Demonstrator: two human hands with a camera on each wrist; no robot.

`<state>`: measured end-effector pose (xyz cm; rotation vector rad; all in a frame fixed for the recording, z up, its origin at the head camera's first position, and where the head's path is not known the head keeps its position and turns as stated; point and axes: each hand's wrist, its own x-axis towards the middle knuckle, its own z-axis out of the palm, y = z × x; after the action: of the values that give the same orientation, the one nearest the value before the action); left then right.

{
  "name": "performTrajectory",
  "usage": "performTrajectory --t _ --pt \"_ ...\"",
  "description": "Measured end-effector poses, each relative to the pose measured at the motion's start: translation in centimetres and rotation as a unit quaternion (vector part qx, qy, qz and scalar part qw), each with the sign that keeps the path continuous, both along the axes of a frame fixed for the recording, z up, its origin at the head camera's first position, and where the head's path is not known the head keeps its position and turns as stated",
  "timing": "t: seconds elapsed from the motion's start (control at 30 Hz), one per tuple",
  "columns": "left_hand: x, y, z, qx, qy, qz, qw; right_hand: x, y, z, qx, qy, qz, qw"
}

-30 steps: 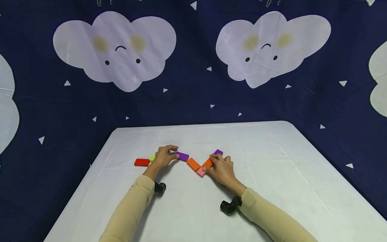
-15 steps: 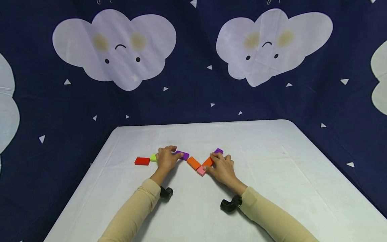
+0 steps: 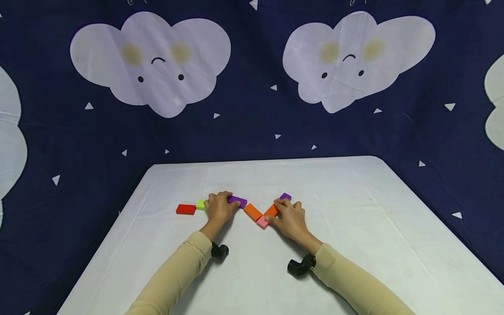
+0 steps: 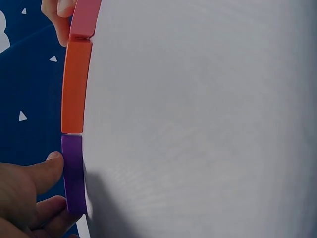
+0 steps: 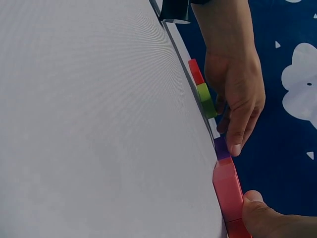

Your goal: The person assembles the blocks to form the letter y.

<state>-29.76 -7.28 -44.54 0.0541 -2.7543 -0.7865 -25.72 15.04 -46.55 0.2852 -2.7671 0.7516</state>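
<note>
My left hand (image 3: 219, 211) grips a purple block (image 3: 241, 202), thumb toward one end and fingers toward the other. The left wrist view shows that purple block (image 4: 74, 173) end to end with an orange block (image 4: 75, 89), then a pink block (image 4: 85, 19). To the right, my right hand (image 3: 292, 219) holds a second orange block (image 3: 271, 211), its thumb by the pink block (image 3: 262, 222). Another purple block (image 3: 285, 197) shows past its fingers. The blocks lie flat in a zigzag line; the hands partly cover some.
Left of my left hand lie a red block (image 3: 186, 209) and a lime green block (image 3: 201, 204), end to end. All rest on a white-covered table (image 3: 346, 188). A dark blue cloth (image 3: 252, 131) with clouds hangs behind its far edge.
My left hand has shifted slightly right along the purple block, uncovering more of the lime green block. My right hand and the other blocks stay put.
</note>
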Motion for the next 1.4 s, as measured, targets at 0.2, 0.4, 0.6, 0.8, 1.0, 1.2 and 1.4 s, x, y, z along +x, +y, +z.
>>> performTrajectory --t 0.2,0.4,0.6,0.8,1.0,1.2,1.4 --pt "-0.4 -0.3 -0.2 0.011 -0.004 -0.019 0.9997 0.0 0.1 0.0 -0.001 0.004 -0.001 1.0" --pt "-1.0 -0.8 -0.3 0.027 -0.015 -0.059 0.9978 -0.1 0.0 -0.1 0.0 0.005 -0.001 1.0" --pt "-1.4 -1.1 0.0 0.028 -0.025 -0.094 0.9949 -0.1 0.0 -0.1 0.001 0.007 -0.002 1.0" --pt "-1.6 -1.3 0.0 0.032 -0.031 -0.12 0.9918 0.0 -0.1 0.1 -0.001 0.007 0.0 1.0" --pt "-1.7 -1.2 0.0 0.023 -0.031 -0.136 0.99 0.0 -0.1 0.0 -0.003 0.005 -0.002 1.0" --pt "-1.7 -1.0 0.1 0.021 -0.047 -0.14 0.9889 0.0 0.0 -0.1 -0.003 0.004 -0.003 1.0" --pt "-1.8 -1.0 0.2 0.019 -0.046 -0.14 0.989 0.0 -0.1 -0.1 -0.001 0.006 -0.003 1.0"
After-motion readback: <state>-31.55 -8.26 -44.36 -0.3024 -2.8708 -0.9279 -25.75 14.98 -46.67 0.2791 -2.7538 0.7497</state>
